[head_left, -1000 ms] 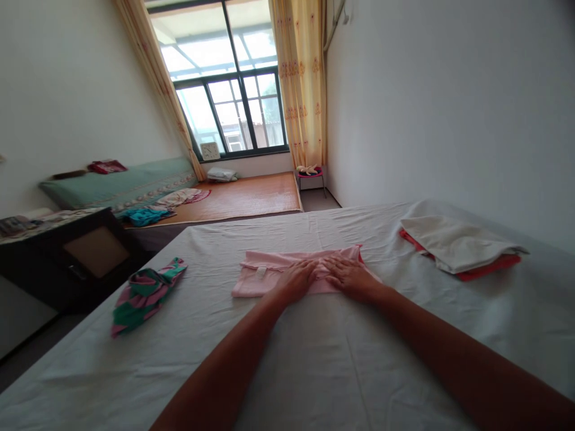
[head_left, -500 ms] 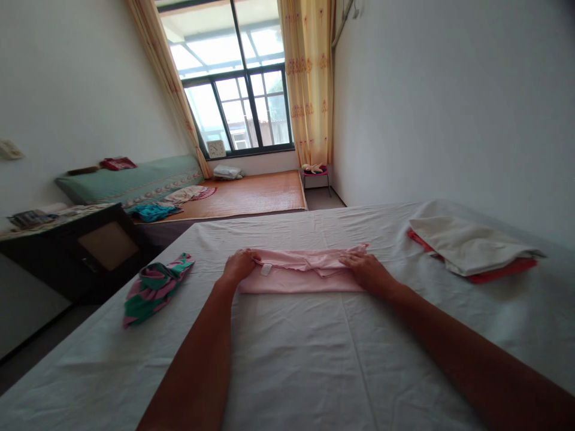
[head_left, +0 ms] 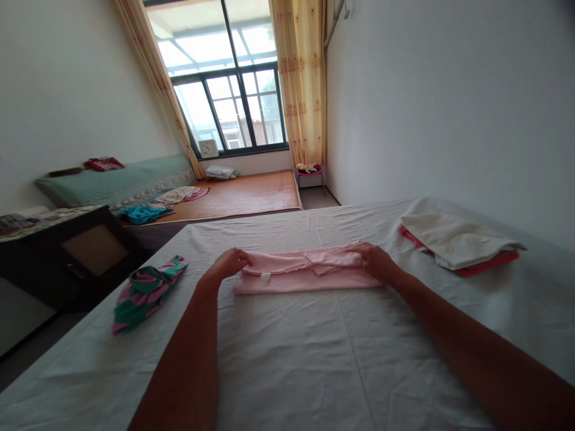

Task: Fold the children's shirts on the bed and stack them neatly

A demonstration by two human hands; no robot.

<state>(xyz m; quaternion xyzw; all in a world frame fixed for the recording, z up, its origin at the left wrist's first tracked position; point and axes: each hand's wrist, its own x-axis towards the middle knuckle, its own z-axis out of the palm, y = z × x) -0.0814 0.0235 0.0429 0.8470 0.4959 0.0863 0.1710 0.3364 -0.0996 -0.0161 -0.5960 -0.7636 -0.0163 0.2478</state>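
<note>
A pink garment [head_left: 309, 281], folded into a long flat strip with a small white label near its left end, lies across the white sheet [head_left: 287, 347]. At the strip's upper left corner, my left hand [head_left: 230, 262] is closed, thumb and fingers pinching the cloth. My right hand [head_left: 372, 260] grips the upper layer at the right end, its fingers bent over the fabric. A loose fold runs along the middle of the top layer.
Left of my arms lies a crumpled green and pink cloth [head_left: 148, 293]. To the right rest a folded off-white cloth [head_left: 458, 239] and a red cloth [head_left: 489, 264] under it. Beyond are a dark cabinet [head_left: 94, 245], a brown mat-covered bed [head_left: 242, 191] and a small stool [head_left: 309, 173].
My left hand has shifted slightly outward to the left corner. My right hand has moved up a little, its fingers now more bent on the cloth. The view has turned slightly right.
</note>
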